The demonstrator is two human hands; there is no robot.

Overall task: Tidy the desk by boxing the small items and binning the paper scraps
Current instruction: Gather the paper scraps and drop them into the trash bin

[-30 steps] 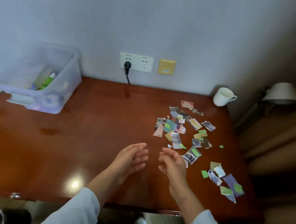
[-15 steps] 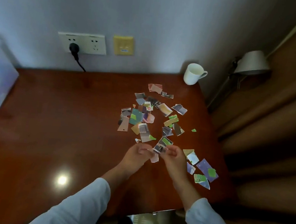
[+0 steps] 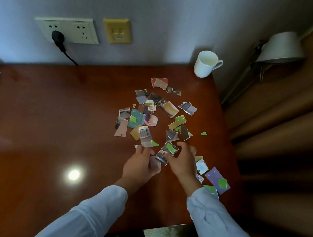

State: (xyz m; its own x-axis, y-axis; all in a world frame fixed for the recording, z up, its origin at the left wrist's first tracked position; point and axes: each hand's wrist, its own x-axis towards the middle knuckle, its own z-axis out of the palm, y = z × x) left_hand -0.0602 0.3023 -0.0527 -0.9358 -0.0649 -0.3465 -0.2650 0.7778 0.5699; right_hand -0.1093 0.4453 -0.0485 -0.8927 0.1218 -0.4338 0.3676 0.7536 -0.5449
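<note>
Wooden surface (image 3: 54, 127) carries paper scraps (image 3: 148, 117) scattered centre-right; left hand (image 3: 140, 164) curls on a pale scrap (image 3: 156, 163), right hand (image 3: 183, 162) pinches a photo scrap (image 3: 164, 155), and I'd expect the right sleeve (image 3: 218, 221) to sweep the lower-right pieces (image 3: 216, 177) off the edge, with no bin in view.

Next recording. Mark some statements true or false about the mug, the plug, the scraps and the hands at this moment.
The white mug stands upright at the far right corner of the desk. True.
The black plug sits in the yellow wall plate. False: it is in the white socket.
Both the left hand and the right hand reach the near edge of the paper scraps. True.
The scraps are already binned. False: they lie scattered on the desk.
</note>
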